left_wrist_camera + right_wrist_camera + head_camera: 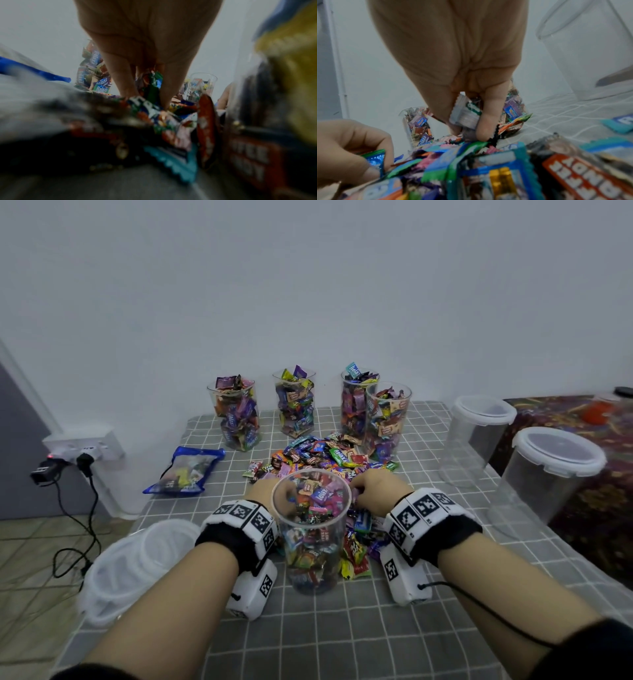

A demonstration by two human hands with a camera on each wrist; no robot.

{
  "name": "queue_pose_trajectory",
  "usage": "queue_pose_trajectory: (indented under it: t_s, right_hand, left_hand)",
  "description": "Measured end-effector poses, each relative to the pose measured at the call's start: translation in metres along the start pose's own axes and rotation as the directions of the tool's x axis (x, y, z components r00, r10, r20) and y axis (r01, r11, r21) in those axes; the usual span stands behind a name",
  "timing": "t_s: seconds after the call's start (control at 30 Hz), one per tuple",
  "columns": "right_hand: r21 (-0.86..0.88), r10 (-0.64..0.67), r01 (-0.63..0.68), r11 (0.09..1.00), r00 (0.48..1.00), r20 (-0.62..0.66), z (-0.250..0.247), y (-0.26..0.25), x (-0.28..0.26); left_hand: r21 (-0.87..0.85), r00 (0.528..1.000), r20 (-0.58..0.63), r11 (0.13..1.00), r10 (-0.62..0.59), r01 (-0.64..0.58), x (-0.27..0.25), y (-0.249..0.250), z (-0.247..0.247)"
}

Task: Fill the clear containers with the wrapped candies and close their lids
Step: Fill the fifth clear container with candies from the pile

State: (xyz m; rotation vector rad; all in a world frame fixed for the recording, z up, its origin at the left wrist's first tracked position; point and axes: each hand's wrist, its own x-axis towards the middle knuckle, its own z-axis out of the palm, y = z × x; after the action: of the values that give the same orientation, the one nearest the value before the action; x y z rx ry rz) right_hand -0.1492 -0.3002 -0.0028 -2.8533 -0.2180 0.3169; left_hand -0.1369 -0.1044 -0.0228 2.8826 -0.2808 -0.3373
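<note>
Grip: candies pinched by left hand (265, 491) and right hand (373, 491) | Risk: near-full container (311, 529) may be tipped, candies spilled.

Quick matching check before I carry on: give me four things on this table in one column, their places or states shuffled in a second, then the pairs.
1. near container
2. blue bag
3. stack of lids
4. right hand

A. lies flat, left of the candy pile
B. pinches a wrapped candy
C. at the table's near left edge
D. open-topped, between the wrists, holding candies

Pairs: 1-D, 2-A, 3-C, 4-B
</note>
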Motion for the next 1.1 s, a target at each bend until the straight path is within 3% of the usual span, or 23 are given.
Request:
queue_pose_trajectory:
  t_s: [0.13, 0.27, 0.47, 0.6, 0.77, 0.9, 1.1]
  right_hand:
    - [0.16, -0.011, 0.019, 0.987, 0.999, -0.05, -0.008, 0.003, -0.008]
    - [0.285, -0.036, 0.086, 0.955, 0.984, -0.177, -0.022, 0.002, -0.018]
    - [0.384, -0.159, 0.327, 0.863, 0.899, -0.409, -0.054, -0.028, -0.051]
    - [0.339, -0.248, 0.452, 0.825, 0.828, -0.503, -0.052, -0.048, -0.075]
    - [0.15, -0.402, 0.56, 0.815, 0.732, -0.55, -0.033, -0.057, -0.083]
    - [0.049, -0.482, 0.59, 0.806, 0.702, -0.524, -0.027, -0.061, -0.09]
    - [-0.037, -0.582, 0.624, 0.78, 0.704, -0.407, -0.023, -0.064, -0.09]
  left_hand:
    - [-0.153, 0.99, -0.144, 0.988, -0.002, -0.02, -0.009, -0.005, -0.004]
    - [-0.425, 0.948, -0.307, 0.904, -0.089, -0.053, -0.02, -0.008, -0.016]
    - [-0.599, 0.876, -0.466, 0.772, -0.122, -0.211, -0.033, -0.006, -0.045]
    - [-0.601, 0.858, -0.504, 0.753, -0.096, -0.269, -0.038, -0.006, -0.051]
    - [-0.589, 0.846, -0.528, 0.749, -0.074, -0.302, -0.046, 0.0, -0.054]
    - [-0.594, 0.838, -0.54, 0.738, -0.073, -0.319, -0.052, 0.006, -0.056]
    - [-0.604, 0.833, -0.548, 0.723, -0.07, -0.336, -0.054, 0.011, -0.057]
